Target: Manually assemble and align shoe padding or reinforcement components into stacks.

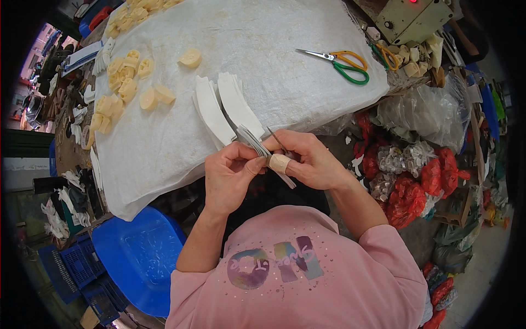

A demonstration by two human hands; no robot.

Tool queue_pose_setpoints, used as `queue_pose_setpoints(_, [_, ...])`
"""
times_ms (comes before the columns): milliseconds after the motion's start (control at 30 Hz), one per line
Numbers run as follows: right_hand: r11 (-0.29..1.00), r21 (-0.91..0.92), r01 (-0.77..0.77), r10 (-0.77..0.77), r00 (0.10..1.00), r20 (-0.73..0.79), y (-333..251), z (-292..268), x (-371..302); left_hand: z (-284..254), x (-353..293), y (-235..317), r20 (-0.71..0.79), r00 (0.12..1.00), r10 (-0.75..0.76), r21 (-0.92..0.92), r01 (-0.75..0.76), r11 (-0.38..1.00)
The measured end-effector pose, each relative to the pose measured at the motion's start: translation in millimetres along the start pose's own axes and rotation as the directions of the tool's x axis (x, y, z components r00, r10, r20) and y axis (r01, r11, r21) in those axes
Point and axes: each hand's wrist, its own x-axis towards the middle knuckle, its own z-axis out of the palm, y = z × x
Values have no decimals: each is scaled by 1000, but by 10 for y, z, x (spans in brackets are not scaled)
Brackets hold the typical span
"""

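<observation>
My left hand (232, 174) is closed, pinching a thin stack of white strips (251, 138) seen edge-on, just off the table's near edge. Across from it my right hand (308, 160) is closed too, its fingers against the same stack. A slim, pointed metal tool (276, 139) sticks out of the right fingers; its lower part is hidden, so its kind cannot be told. Tan tape wraps the right thumb. Beyond my hands, two piles of curved white strips lie side by side on the table, a left pile (212, 112) and a right pile (236, 101).
White sheeting (263, 44) covers the table. Scissors (342, 63) with yellow and green handles lie at the right. Cream-coloured moulded pieces (123, 77) are scattered at the left. A machine (412, 21) stands at far right, red bags (408, 200) below it. A blue stool (139, 257) is at lower left.
</observation>
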Motion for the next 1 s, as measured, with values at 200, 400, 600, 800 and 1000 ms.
queue_pose_setpoints(200, [1000, -3, -4, 4, 1000, -22, 16, 21, -24, 40, -2, 104, -16, 996, -90, 6, 90, 996])
queue_pose_setpoints(400, [998, 30, -62, 62, 998, -20, 9, 28, -18, 5, -17, 26, -22, 997, -72, -33, 72, 997])
queue_pose_setpoints(600, [997, -70, 21, -21, 1000, -1, 5, -14, 6, -13, -18, 28, 20, 999, -29, -15, 30, 999])
queue_pose_setpoints(800, [993, -115, 14, -9, 999, 42, 49, -28, 1, -39, -18, -37, 27, 996, -82, -64, 83, 994])
queue_pose_setpoints(1000, [999, -47, -20, 22, 999, 39, 65, -6, -7, -5, -15, -10, 10, 998, -57, -12, 57, 998])
